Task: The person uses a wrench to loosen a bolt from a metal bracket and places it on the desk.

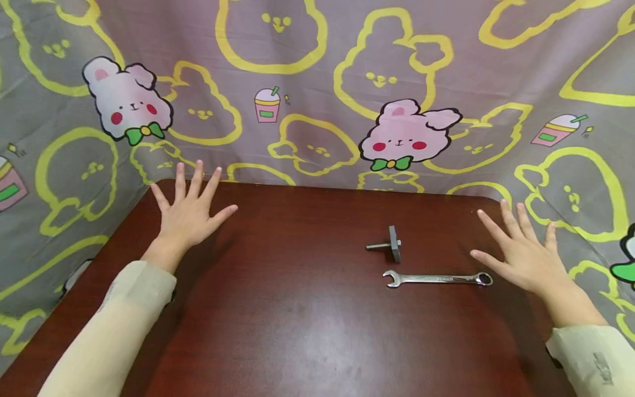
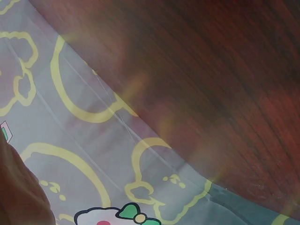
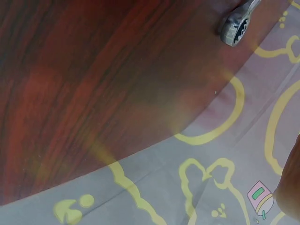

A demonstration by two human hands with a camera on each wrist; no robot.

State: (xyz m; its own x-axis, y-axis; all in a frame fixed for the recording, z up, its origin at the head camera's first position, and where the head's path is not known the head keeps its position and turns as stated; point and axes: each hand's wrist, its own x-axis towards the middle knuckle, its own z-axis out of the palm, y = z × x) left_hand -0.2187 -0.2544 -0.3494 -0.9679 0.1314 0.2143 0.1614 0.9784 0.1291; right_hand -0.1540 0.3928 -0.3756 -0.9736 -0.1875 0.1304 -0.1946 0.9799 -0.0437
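In the head view my left hand [image 1: 187,218] is held with fingers spread over the far left part of the dark red wooden table [image 1: 278,275], holding nothing. My right hand [image 1: 531,259], fingers also spread and holding nothing, is at the right side. Nearest to it lies a silver combination wrench [image 1: 439,279], its open end to the left and its ring end towards my thumb. Behind the wrench a small grey plate with a bolt through it [image 1: 394,244] stands on edge, the bolt's shank pointing left. The right wrist view shows the wrench's ring end [image 3: 234,30] at the top.
A grey curtain [image 1: 317,88] with yellow bear and rabbit outlines hangs along the table's back edge and both sides. Sleeves with light cuffs [image 1: 141,284] cover my forearms. Part of a hand [image 2: 21,187] shows at the lower left corner of the left wrist view.
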